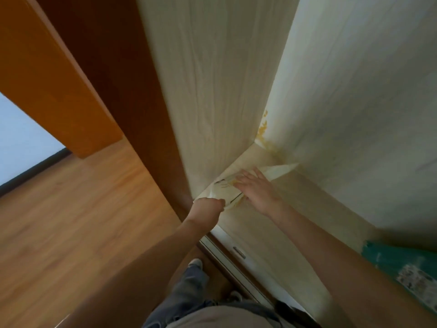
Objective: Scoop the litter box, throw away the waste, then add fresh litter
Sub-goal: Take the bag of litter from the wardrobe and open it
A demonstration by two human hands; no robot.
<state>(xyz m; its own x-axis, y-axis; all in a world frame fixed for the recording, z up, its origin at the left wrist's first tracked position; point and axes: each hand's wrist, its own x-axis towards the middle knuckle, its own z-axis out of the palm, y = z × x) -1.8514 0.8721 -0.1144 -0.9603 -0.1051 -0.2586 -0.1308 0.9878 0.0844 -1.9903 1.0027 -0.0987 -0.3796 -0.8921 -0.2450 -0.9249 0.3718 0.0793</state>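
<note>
Single head-worn view, wide-angle.
Looks forward and steeply down over both arms, close to a pale corner by the wooden floor [78, 209].

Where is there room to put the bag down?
The wooden floor left of the brown door frame is bare. The pale corner floor is narrow: both hands, left and right, are on the pale bag, and a teal bag sits nearer.
</note>
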